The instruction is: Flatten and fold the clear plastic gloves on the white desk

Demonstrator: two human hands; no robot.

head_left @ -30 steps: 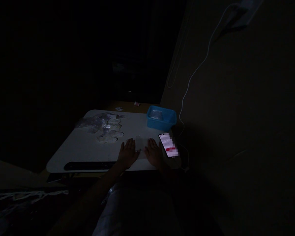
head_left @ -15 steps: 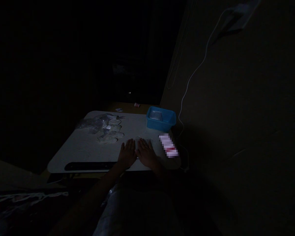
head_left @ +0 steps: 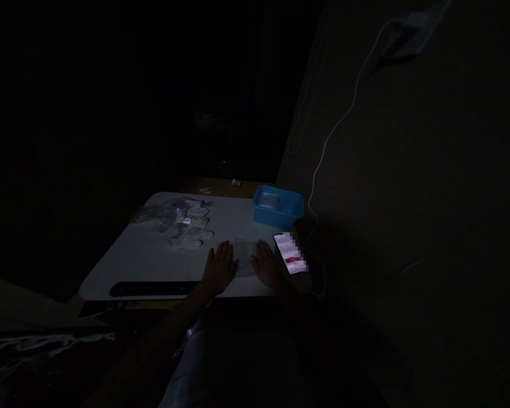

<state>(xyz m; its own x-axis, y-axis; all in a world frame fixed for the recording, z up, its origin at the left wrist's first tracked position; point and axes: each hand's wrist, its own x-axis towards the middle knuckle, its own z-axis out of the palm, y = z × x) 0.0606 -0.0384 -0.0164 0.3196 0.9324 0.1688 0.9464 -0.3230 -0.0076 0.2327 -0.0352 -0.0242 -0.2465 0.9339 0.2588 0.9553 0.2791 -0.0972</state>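
Observation:
The room is very dark. My left hand (head_left: pixel 220 268) lies flat on the white table (head_left: pixel 153 258), fingers stretched out. My right hand (head_left: pixel 267 266) lies flat a little to its right, fingers spread too. Between and partly under the hands lies a clear plastic sheet or bag (head_left: pixel 243 256), hard to make out. Just right of my right hand a lit phone (head_left: pixel 290 253) rests on the table.
A blue plastic tub (head_left: pixel 277 207) stands at the table's far right. A heap of clear plastic bags (head_left: pixel 176 220) lies at the far left. A dark bar (head_left: pixel 153 288) runs along the near edge. A white cable (head_left: pixel 335 127) hangs down the wall on the right.
My right hand slid left over the clear sheet toward my left hand, then back right beside the phone. My left hand has stayed in place.

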